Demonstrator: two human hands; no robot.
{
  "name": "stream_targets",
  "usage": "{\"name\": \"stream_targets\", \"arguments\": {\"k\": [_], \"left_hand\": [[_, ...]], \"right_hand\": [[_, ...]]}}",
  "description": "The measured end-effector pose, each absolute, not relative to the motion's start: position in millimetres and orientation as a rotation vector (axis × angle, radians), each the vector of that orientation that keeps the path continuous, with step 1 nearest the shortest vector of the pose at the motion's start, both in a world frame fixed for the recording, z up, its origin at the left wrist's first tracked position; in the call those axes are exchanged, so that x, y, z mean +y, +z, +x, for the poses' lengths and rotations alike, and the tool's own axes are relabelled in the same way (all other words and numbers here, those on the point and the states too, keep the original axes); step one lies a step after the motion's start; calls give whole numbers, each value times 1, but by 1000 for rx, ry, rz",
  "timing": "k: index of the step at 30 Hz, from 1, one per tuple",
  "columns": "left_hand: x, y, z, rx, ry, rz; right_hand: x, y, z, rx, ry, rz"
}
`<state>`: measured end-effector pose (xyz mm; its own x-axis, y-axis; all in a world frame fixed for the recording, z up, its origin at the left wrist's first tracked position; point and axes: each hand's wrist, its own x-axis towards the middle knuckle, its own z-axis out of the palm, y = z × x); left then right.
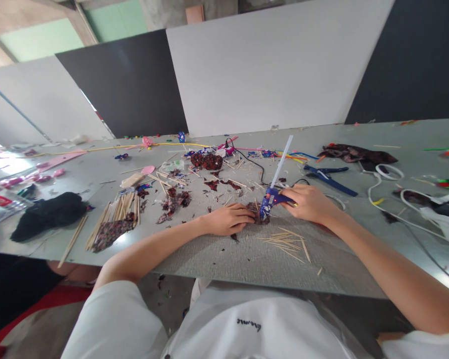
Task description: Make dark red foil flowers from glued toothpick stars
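My right hand (306, 203) is wrapped round the handle of a blue glue gun (270, 199), its nozzle end pointing down and a long whitish glue stick (283, 162) rising from its back. Beneath the nozzle lies a small dark red-brown patterned piece (264, 219), which looks like fabric. Fingers bent and close together, my left hand (228, 219) holds this piece from the left, right beside the gun; the fingertips are partly hidden. Just in front of them, thin wooden sticks (284, 242) are scattered on the grey table (209, 259).
Bundled sticks with a patterned bottom (114, 234) and black cloth (48, 214) lie left. Farther back are red-brown scraps (175, 199) and a dark red bundle (206, 161). Blue pliers-like tool (329, 178) and white cables (389, 172) lie right. Upright panels (269, 70) border the table's back.
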<state>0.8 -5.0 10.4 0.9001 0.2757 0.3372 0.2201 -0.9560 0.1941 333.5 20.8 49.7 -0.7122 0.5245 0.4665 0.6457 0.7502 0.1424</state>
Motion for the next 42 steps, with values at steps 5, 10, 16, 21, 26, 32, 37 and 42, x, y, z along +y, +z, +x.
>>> {"name": "stream_targets", "arguments": {"k": [5, 10, 16, 21, 26, 32, 37, 42], "left_hand": [[-5, 12, 1, 388, 538, 2912], [-6, 13, 1, 400, 553, 2882], [-8, 15, 1, 411, 537, 2881], [-6, 13, 1, 401, 550, 2898], [-5, 11, 1, 390, 546, 2911], [-5, 9, 1, 404, 552, 2892], [-5, 9, 1, 408, 536, 2898], [-5, 9, 0, 420, 528, 2887]], "right_hand": [[21, 48, 335, -2545, -439, -852], [22, 47, 336, -2541, -418, -829], [22, 47, 335, -2540, -461, -813], [21, 48, 335, -2545, -437, -816], [20, 50, 334, -2573, -367, -874], [17, 55, 334, -2571, -314, -899], [15, 63, 338, -2495, -209, -992], [20, 65, 346, -2358, -98, -1221]]}}
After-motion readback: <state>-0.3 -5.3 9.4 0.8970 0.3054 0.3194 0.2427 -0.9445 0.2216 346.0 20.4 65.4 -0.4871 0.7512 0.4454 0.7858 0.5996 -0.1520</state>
